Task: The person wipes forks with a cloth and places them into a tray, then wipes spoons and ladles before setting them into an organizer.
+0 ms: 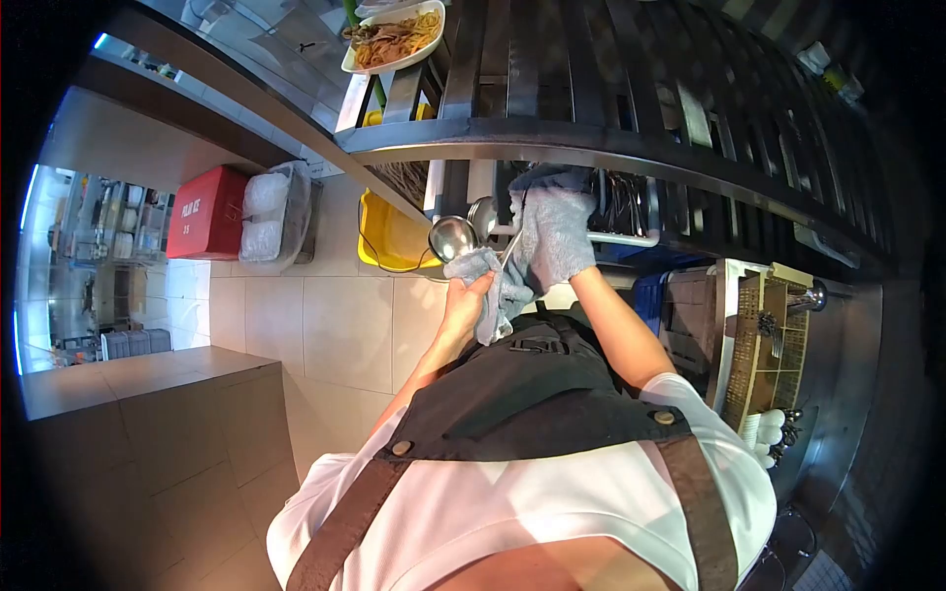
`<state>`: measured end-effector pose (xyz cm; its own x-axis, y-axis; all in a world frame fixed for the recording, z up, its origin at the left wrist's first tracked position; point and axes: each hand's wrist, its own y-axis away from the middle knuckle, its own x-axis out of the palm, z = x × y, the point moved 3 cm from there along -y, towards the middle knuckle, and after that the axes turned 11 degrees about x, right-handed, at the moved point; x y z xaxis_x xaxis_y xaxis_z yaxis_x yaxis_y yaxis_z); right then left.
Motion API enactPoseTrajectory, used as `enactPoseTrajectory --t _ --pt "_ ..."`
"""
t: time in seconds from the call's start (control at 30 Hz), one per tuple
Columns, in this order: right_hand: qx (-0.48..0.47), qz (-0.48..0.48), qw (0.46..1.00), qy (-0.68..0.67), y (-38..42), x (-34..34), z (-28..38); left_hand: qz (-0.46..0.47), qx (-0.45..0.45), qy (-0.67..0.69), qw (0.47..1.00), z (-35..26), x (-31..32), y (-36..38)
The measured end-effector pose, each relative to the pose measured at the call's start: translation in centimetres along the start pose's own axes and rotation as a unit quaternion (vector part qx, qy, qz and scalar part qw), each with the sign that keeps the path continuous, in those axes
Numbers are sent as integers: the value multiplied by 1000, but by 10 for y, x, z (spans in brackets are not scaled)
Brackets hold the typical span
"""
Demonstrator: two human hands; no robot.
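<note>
My left hand is closed on a grey cloth. Just beyond its fingers sits the shiny round bowl of a metal ladle, touching or overlapping the cloth in this view. A thin metal handle runs between the two hands. Grey cloth covers my right hand, so its fingers are hidden and I cannot tell what they grip. That hand is beside a white-rimmed tray of dark, thin utensils, under the shelf edge. Another round metal piece is behind the ladle.
A slatted dark metal shelf overhangs the hands. On it stands a white dish of noodles. A yellow bin is at the left, with a red box and a clear plastic-wrapped container farther left. At right is a cutlery basket.
</note>
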<state>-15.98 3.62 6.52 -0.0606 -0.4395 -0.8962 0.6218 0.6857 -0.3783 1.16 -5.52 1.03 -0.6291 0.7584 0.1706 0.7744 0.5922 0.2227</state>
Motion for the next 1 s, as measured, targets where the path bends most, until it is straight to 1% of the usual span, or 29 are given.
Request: enactPoseTrajectory --t 0.03,0.07,0.1,0.13,0.17,0.2,0.23,0.27,0.33,0.37,0.4,0.43,0.47,0.5,0.53,0.57,0.6,0.63,0.67,0.7,0.73,0.8,0.83,0.87,0.9,0.93,0.97,1.0 --pt "1 2 1000 -2 5 20 2 -2 -2 -1 1000 0 0 1" --pt "165 81 894 -409 12 52 -4 -9 6 -6 1000 -3 2 1" --pt "295 141 601 -729 15 76 -3 -16 16 -10 1000 -8 4 0" --pt "251 308 816 -420 5 63 8 12 -28 53 998 -28 13 4" --pt "268 205 941 -2 0 48 33 10 -29 54 998 -12 9 -3" --pt "250 188 950 5 9 57 51 -10 -1 1 1000 13 -1 -15" --pt "232 171 958 12 19 71 59 -29 25 -53 998 11 -2 -18" --pt "232 170 958 12 22 84 52 -17 -13 -14 1000 12 -3 -14" --pt "126 208 970 7 13 86 42 -26 -13 -6 1000 7 -2 -9" --pt "125 208 970 6 21 85 40 -37 -16 0 999 7 -3 -5" --pt "80 220 972 -10 19 46 52 -40 -15 -5 999 19 -9 -8" --pt "34 232 972 -26 19 24 60 -41 -14 -5 999 20 -12 -8" --pt "0 232 973 -22 31 64 53 -47 -28 -18 998 24 -15 -7" --pt "-2 233 972 -21 27 65 53 -54 -43 -29 997 28 -18 -6" --pt "130 263 955 -52 23 69 48 -57 -43 -27 997 31 -19 -6" --pt "258 287 919 -82 20 74 42 -62 -55 10 997 34 -21 -8" --pt "5 305 952 -15 12 67 40 -68 -67 46 994 37 -24 -8" --pt "114 367 923 -21 -6 35 42 -72 -68 46 994 38 -26 -9" --pt "126 422 895 -71 -14 61 28 -64 -61 74 993 37 -26 -11" --pt "138 474 861 -119 -24 64 23 -55 -53 101 992 34 -25 -13" --pt "137 473 862 -121 -19 61 21 -70 -84 88 990 30 -26 -14" --pt "75 373 920 -89 -10 42 25 -59 -71 107 990 24 -30 -17" --pt "74 374 920 -88 -1 56 22 -49 -64 130 988 22 -29 -17" --pt "48 325 929 -167 15 83 19 -49 -67 133 988 22 -28 -16" --pt "21 273 930 -245 31 110 14 -22 -85 123 988 16 -25 -15" --pt "-6 217 921 -322 34 106 17 6 -102 112 988 14 -22 -15" --pt "-6 218 921 -323 36 107 16 5 -103 112 988 15 -20 -13" --pt "-31 206 938 -278 25 81 27 8 -67 94 993 15 -19 -13"
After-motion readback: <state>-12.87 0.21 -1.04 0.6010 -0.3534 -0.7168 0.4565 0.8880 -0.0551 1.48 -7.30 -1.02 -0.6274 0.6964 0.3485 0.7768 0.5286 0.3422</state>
